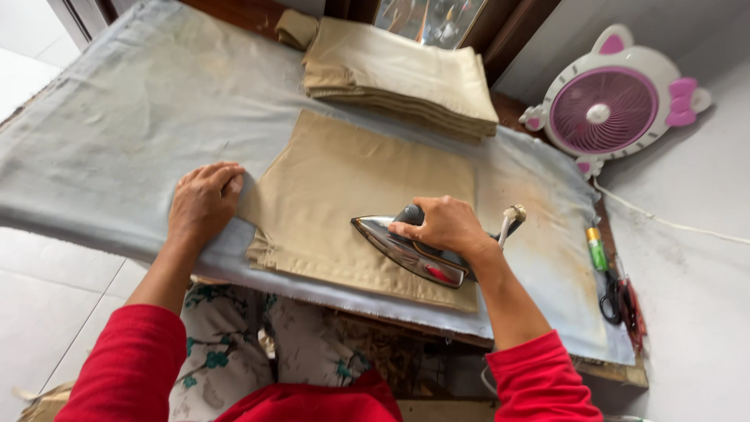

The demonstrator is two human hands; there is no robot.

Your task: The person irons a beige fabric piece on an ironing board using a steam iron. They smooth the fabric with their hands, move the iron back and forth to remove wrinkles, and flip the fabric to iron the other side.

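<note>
Tan folded cotton fabric piece (pixel 344 195) lies flat on the pale blue-grey padded cloth covering of the ironing table (pixel 117 133), near the table's front edge. One chrome-soled electric iron with a dark handle (pixel 406 250) rests sole-down on the near right part of that piece. The right hand (pixel 445 225) is wrapped fully round the iron's handle in a firm closed grasp. The left hand (pixel 205 199) lies palm-down, fingers spread flat, holding nothing; its fingertips press the fabric's left edge where it meets the table cover.

Key relation: the iron's long axis runs diagonally, its pointed nose aimed left and slightly away, toward the left hand. Most of the fabric lies left of and beyond the nose. The right hand is nearer the iron; the left hand is nearer the fabric's free left edge.

Count: one iron, one flat fabric piece, one stack of folded tan pieces (pixel 398 74) at the far side, number of layers not determinable. One white and pink cat-eared fan (pixel 613 105) stands to the right; one green-handled tool (pixel 597 248) and one pair of black scissors (pixel 611 301) lie at the table's right edge.
</note>
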